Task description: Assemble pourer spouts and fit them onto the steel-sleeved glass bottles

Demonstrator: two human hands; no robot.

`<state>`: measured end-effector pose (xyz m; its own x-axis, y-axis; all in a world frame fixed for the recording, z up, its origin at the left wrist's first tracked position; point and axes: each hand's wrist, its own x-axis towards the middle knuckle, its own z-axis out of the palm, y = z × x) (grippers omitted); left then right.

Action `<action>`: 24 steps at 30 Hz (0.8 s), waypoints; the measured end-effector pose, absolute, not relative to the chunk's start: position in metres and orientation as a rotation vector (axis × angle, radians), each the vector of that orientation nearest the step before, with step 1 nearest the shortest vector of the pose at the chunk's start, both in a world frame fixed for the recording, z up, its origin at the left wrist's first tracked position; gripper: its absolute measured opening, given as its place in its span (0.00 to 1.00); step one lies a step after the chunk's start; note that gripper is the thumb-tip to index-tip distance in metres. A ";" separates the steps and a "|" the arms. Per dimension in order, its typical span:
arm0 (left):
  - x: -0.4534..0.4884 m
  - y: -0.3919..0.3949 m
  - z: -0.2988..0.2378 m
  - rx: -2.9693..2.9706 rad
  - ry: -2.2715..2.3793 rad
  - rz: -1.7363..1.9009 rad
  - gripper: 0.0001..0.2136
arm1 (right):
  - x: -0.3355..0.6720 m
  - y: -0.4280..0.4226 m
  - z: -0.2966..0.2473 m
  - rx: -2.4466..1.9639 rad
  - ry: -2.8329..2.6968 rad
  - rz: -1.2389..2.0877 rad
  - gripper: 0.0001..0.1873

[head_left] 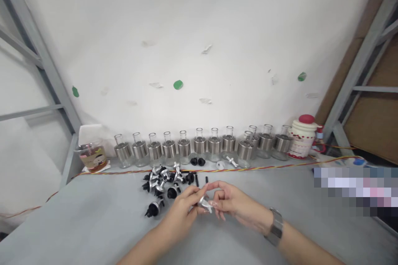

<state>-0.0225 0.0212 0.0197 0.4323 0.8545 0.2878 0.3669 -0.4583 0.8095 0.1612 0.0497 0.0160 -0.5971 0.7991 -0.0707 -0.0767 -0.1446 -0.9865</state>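
Both hands meet over the grey table near its middle. My left hand and my right hand pinch the same small silver pourer spout between their fingertips. A metal watch sits on my right wrist. Just left of the hands lies a pile of black-and-silver pourer caps. Along the wall stands a row of several glass bottles with steel collars.
A red-and-yellow twisted cable runs across the table in front of the bottles. A plastic cup with brown drink stands at the left end, a white jug with red lid at the right. Metal shelf frames flank both sides.
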 end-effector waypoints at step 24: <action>-0.017 0.040 0.018 1.031 1.041 1.283 0.16 | 0.163 0.077 -0.005 -1.040 -1.736 1.021 0.04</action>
